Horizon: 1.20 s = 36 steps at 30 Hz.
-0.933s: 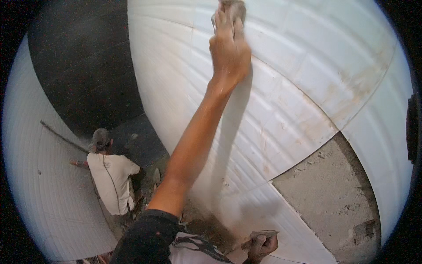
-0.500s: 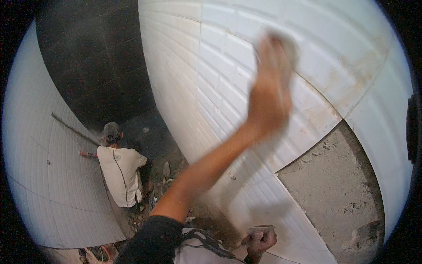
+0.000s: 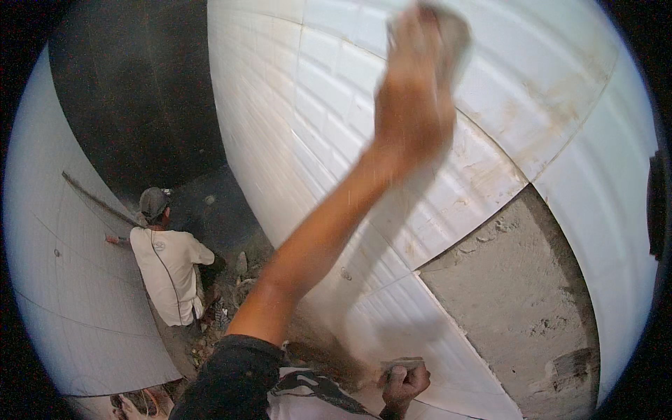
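My left arm, in a dark sleeve, reaches up across the white ribbed tile wall. At its end my left hand is closed on a greyish pad held at the wall tiles. Motion smears both, so whether the pad is a sponge or a folded cloth cannot be made out. Low in front of my body, my right hand is curled round a thin flat plate, whose edge shows above the fingers. Brownish smears mark the tiles right of my left hand.
A bare cement patch breaks the tiling at the right. To the left, a co-worker crouches between a pale wall and a dark tiled wall. Rubble covers the floor, with orange cable at the lower left.
My left hand has slid upward along the tiles with the pad. The whole scene sits a little further left in view. My right hand keeps its hold. The co-worker's head has turned toward the right.
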Available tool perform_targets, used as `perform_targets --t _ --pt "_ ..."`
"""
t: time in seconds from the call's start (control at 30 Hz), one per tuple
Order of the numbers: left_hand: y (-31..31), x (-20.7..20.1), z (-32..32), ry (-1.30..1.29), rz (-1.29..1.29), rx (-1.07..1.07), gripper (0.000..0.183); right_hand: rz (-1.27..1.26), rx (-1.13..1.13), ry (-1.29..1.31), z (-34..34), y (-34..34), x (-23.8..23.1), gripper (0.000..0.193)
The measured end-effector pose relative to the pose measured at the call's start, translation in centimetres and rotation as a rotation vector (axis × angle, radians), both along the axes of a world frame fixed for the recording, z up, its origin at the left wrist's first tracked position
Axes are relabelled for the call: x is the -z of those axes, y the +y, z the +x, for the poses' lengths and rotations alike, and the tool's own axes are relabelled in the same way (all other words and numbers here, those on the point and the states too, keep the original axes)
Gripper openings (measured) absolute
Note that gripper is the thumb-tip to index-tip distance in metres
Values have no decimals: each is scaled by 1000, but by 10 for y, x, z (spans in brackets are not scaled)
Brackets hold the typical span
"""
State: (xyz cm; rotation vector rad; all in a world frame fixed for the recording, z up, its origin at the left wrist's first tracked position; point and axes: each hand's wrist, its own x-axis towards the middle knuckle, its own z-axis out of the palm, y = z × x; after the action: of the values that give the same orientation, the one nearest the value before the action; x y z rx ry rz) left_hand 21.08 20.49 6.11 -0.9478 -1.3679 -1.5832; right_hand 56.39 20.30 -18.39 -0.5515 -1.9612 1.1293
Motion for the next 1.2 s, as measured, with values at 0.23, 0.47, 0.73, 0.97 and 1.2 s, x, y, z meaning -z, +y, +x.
perform_targets --t 0.23,0.47,0.73,0.97,1.2 --pt "16 86 52 259 -114 7 47 240 -6 -33 -11 -2 5 55" --pt "5 39 13 189 -33 -276 49 216 104 19 -5 -8 6 57" --pt "-29 53 -12 124 -75 -235 51 225 114 -22 -6 -6 14 52" --pt "-35 68 -24 258 -132 -190 52 112 103 2 -16 -12 30 52" --pt "-25 75 -21 226 -34 -140 68 45 95 0 -31 -36 0 53"
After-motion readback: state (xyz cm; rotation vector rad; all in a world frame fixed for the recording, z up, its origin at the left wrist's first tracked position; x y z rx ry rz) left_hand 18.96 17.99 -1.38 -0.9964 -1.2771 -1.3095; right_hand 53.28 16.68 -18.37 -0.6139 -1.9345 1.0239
